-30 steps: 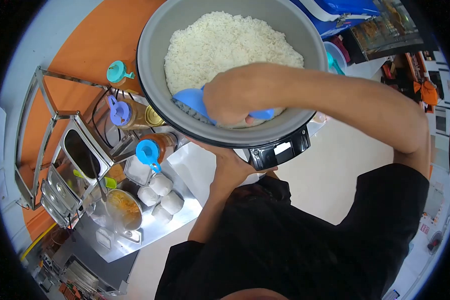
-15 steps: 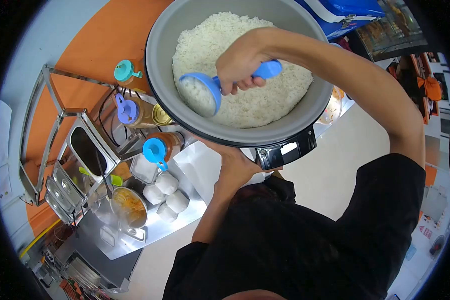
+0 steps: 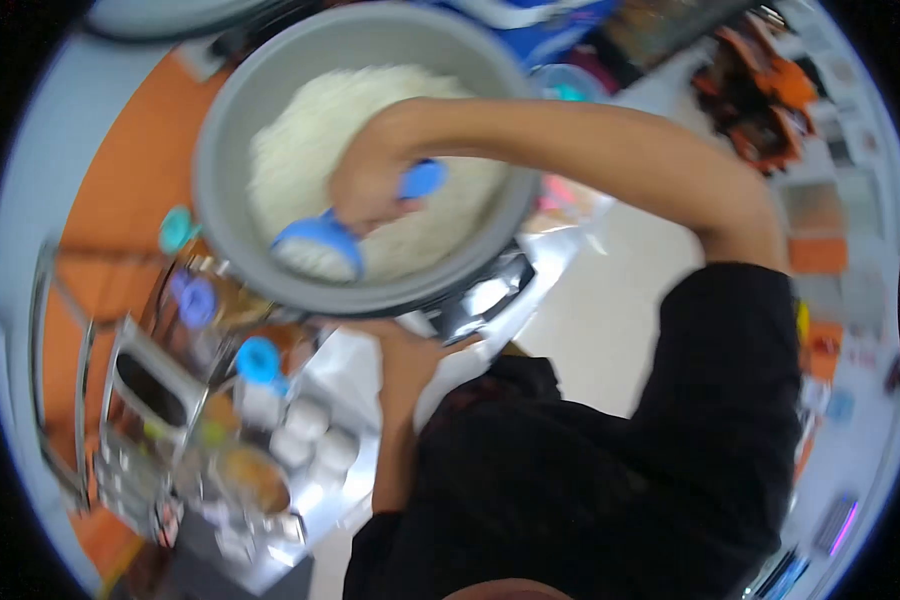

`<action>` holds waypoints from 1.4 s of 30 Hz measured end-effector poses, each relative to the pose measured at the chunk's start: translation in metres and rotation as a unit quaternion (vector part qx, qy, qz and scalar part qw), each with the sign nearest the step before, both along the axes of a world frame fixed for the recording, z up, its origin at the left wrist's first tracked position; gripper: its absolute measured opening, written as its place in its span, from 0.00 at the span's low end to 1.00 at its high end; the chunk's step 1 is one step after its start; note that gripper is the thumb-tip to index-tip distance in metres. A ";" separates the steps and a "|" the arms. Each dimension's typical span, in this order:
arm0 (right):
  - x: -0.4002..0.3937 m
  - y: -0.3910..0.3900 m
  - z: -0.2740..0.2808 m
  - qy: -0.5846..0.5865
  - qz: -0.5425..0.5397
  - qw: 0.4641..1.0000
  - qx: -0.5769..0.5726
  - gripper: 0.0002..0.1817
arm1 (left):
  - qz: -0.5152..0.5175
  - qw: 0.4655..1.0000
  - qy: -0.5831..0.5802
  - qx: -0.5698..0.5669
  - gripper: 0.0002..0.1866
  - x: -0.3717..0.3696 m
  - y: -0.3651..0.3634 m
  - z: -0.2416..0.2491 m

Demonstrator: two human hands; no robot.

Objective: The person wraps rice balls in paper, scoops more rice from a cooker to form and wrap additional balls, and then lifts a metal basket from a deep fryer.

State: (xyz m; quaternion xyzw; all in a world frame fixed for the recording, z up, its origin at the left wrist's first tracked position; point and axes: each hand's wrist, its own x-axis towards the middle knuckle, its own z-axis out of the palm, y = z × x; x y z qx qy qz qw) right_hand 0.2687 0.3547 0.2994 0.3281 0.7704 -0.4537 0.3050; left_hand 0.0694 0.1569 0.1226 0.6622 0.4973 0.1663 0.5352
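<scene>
A large grey rice cooker pot (image 3: 220, 190) is filled with white cooked rice (image 3: 320, 110). My right hand (image 3: 375, 180) reaches over its rim and is closed around the handle of a blue ladle (image 3: 320, 238). Rice shows in the ladle's round bowl, low over the rice near the pot's front left wall. Below the front rim, my left hand (image 3: 405, 350) is spread against the cooker's lower side, beside its black latch panel (image 3: 485, 295). Its thumb points right, while the fingertips are partly hidden under the pot. The picture is blurred by motion.
Bottles with blue (image 3: 258, 360), purple (image 3: 198, 302) and teal (image 3: 177, 229) lids stand left of the cooker. Several white rounded items (image 3: 310, 420) lie on the metal counter near a bowl of orange-yellow food (image 3: 255, 480). A metal rack (image 3: 45, 350) stands at far left.
The view has shifted, so the cooker appears farther left. The ladle is still in my right hand, with rice in its bowl. My left hand stays at the cooker's lower front.
</scene>
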 end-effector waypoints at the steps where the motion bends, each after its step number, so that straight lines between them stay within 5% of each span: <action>1: 0.013 -0.001 0.000 0.002 -0.141 0.988 -0.059 0.12 | 0.001 1.000 0.015 -0.026 0.74 0.013 -0.005 -0.006; 2: 0.025 0.006 -0.017 0.024 -0.179 0.972 -0.152 0.13 | 0.049 0.987 0.042 -0.150 0.72 0.024 0.002 0.064; 3: 0.039 0.007 -0.014 0.055 -0.215 0.946 -0.237 0.13 | 0.072 0.988 0.032 -0.132 0.69 0.019 -0.002 0.055; 4: 0.054 0.005 -0.014 0.082 -0.251 0.935 -0.236 0.12 | 0.160 0.962 -0.073 0.211 0.76 0.012 -0.018 0.010; 5: 0.061 -0.006 0.000 0.112 -0.281 0.924 -0.233 0.10 | 0.140 0.958 -0.124 0.217 0.79 0.003 -0.014 0.018; 7: 0.074 -0.035 0.032 0.147 -0.351 0.899 -0.217 0.09 | 0.164 0.937 -0.160 0.265 0.65 -0.010 -0.011 0.030; 8: 0.076 -0.054 0.049 0.195 -0.398 0.870 -0.215 0.09 | 0.218 0.908 -0.205 0.293 0.75 -0.018 -0.009 0.019; 9: 0.070 -0.075 0.062 0.191 -0.403 0.872 -0.204 0.09 | 0.203 0.899 -0.238 0.308 0.71 -0.030 -0.005 0.033; 11: 0.055 -0.125 0.080 0.291 -0.484 0.791 -0.234 0.09 | 0.161 0.892 -0.289 0.309 0.66 -0.046 -0.002 0.067; 14: 0.015 -0.188 0.076 0.343 -0.482 0.754 -0.287 0.15 | 0.147 0.848 -0.416 0.294 0.63 -0.072 0.002 0.063; 15: 0.000 -0.205 0.059 0.370 -0.458 0.736 -0.334 0.14 | 0.237 0.849 -0.470 0.037 0.62 -0.073 -0.010 0.085; 18: -0.040 -0.247 0.014 0.382 -0.464 0.665 -0.443 0.12 | 0.203 0.887 -0.414 0.014 0.60 -0.076 -0.020 0.091; 22: -0.074 -0.277 -0.063 0.436 -0.404 0.560 -0.577 0.31 | 0.121 0.944 -0.304 0.036 0.58 -0.089 -0.041 0.078; 25: -0.081 -0.290 -0.051 0.425 -0.549 0.508 -0.511 0.41 | 0.049 0.973 -0.225 0.032 0.56 -0.105 -0.060 0.072; 28: -0.096 -0.289 -0.081 0.425 -0.556 0.490 -0.520 0.50 | -0.027 0.989 -0.143 0.036 0.55 -0.129 -0.072 0.060; 30: -0.105 -0.283 -0.122 0.411 -0.558 0.498 -0.521 0.52 | 0.022 0.990 -0.141 0.011 0.54 -0.144 -0.085 0.029; 31: -0.108 -0.281 -0.158 0.443 -0.531 0.468 -0.550 0.48 | 0.143 0.970 -0.193 -0.024 0.43 -0.154 -0.094 -0.017; 32: -0.110 -0.282 -0.177 0.473 -0.503 0.436 -0.577 0.44 | 0.149 0.970 -0.191 -0.027 0.43 -0.153 -0.093 -0.050; 33: -0.104 -0.281 -0.175 0.460 -0.536 0.455 -0.542 0.43 | 0.178 0.962 -0.204 0.047 0.41 -0.152 -0.091 -0.079; 35: -0.092 -0.280 -0.230 0.455 -0.528 0.384 -0.606 0.43 | 0.184 0.950 -0.162 0.195 0.37 -0.151 -0.096 -0.121; 36: -0.088 -0.281 -0.288 0.424 -0.557 0.394 -0.596 0.43 | 0.171 0.945 -0.097 0.261 0.36 -0.142 -0.107 -0.132; 37: -0.087 -0.282 -0.294 0.290 -0.725 0.486 -0.393 0.42 | 0.212 0.950 -0.042 0.226 0.32 -0.128 -0.118 -0.138; 38: -0.077 -0.290 -0.304 0.275 -0.741 0.516 -0.330 0.42 | 0.196 0.935 0.007 0.294 0.27 -0.132 -0.130 -0.181; 40: -0.053 -0.298 -0.366 0.346 -0.681 0.517 -0.386 0.44 | 0.110 0.923 0.168 0.329 0.28 -0.104 -0.130 -0.134; 42: -0.045 -0.296 -0.314 0.358 -0.684 0.479 -0.419 0.39 | 0.126 0.921 0.198 0.310 0.36 -0.100 -0.138 -0.133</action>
